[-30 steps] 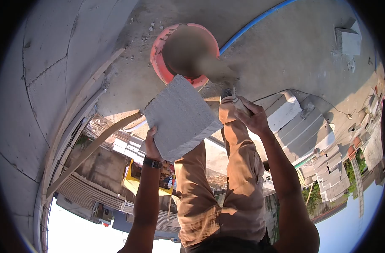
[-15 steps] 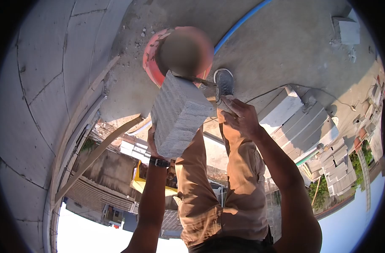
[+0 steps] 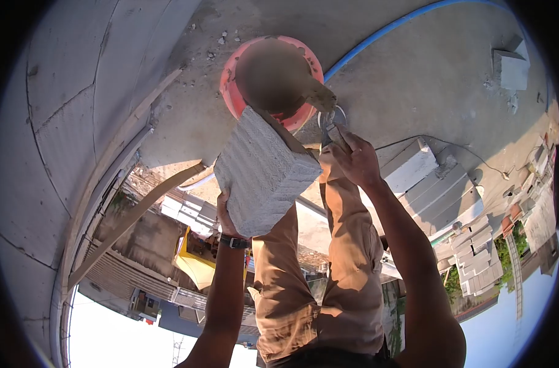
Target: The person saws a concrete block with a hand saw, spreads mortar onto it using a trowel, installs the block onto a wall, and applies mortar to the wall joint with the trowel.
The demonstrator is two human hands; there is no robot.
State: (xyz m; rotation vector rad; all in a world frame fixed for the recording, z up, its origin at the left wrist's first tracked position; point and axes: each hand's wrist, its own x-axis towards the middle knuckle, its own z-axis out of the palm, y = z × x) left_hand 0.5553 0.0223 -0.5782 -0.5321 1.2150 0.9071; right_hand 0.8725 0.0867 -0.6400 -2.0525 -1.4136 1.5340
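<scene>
My left hand (image 3: 225,211) is wrapped around the lower left side of a grey block (image 3: 261,178) with ridged faces, held tilted in front of my legs. A darker, mortar-coloured strip runs along the block's upper right edge. My right hand (image 3: 358,161) grips the handle of a trowel (image 3: 320,97), whose blade is coated with wet mortar. The blade is over the right rim of a red bucket (image 3: 231,92), just beyond the block. The bucket's inside is grey-brown and blurred, so its contents are hard to make out.
A blue hose (image 3: 377,42) curves across the concrete floor behind the bucket. A wall of large blocks (image 3: 59,122) rises on the left, with a wooden brace (image 3: 138,221) near it. Stacked blocks (image 3: 439,184) stand at right, beside a thin cable. My shoe is partly hidden behind the trowel.
My right hand has turned the trowel from the block's upper edge to the bucket's right rim, and its mortar-covered blade now shows. The block is still in my left hand, shifted slightly.
</scene>
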